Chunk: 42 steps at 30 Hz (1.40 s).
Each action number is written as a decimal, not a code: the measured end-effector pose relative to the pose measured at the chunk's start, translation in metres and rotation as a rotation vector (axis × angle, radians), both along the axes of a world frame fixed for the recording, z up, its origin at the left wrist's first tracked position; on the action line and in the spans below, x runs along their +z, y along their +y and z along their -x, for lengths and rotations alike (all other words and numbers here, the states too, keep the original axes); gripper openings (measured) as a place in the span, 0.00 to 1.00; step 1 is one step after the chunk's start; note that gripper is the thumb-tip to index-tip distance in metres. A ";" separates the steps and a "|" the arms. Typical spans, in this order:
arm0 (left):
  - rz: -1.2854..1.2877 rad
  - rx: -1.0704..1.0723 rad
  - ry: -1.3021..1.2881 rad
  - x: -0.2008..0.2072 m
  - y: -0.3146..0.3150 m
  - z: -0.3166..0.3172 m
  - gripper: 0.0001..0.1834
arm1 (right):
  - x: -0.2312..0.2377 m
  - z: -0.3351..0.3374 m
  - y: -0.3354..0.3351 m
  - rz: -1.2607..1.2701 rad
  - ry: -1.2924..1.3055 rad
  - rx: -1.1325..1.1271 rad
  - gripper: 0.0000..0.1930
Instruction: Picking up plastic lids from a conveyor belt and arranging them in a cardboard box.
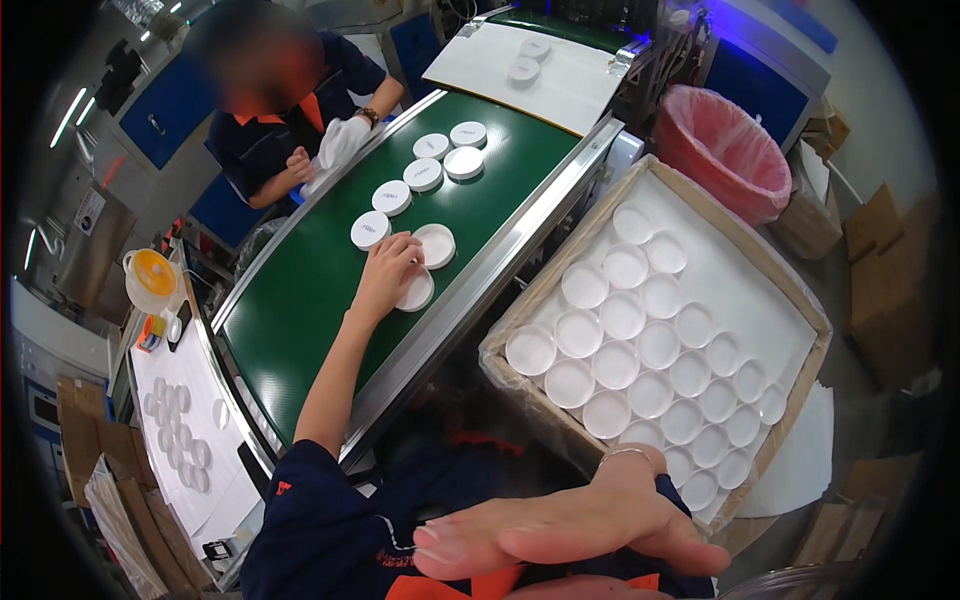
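White round lid (416, 291) at left hand (386, 272), glossy green belt (290, 335) beneath

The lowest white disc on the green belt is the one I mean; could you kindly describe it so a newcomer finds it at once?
Find the green belt running diagonally through the view, then the person's left hand over it. To that hand's lower right is the white disc: lowest of those on the belt, and plain-faced, unlike the printed discs to its upper left.

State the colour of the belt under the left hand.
The belt is green, shown in the head view.
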<state>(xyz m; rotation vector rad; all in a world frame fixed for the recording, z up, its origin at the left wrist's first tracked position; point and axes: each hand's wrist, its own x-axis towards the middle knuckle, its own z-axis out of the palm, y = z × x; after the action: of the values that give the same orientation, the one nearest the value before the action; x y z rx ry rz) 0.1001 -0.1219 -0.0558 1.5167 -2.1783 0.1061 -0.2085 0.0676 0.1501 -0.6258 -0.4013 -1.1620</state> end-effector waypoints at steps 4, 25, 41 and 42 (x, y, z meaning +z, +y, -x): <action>-0.099 0.043 0.060 0.002 0.006 -0.004 0.06 | -0.004 -0.005 -0.005 0.035 0.003 0.039 0.36; -0.271 0.185 -0.080 -0.007 -0.035 0.014 0.14 | -0.021 0.013 -0.030 0.141 0.159 0.448 0.54; -0.964 -0.762 2.099 0.090 0.045 0.166 0.19 | -0.036 0.031 -0.058 1.375 0.458 0.094 0.09; -1.052 -0.771 2.181 0.091 0.048 0.173 0.19 | -0.037 0.031 -0.058 1.419 0.499 0.078 0.09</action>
<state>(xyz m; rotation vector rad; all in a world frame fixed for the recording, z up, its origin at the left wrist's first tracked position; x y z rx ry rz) -0.0734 -0.0735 0.0347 0.1442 -0.5146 -1.9872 -0.2398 0.0098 0.1134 -2.0451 -0.7848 -0.4455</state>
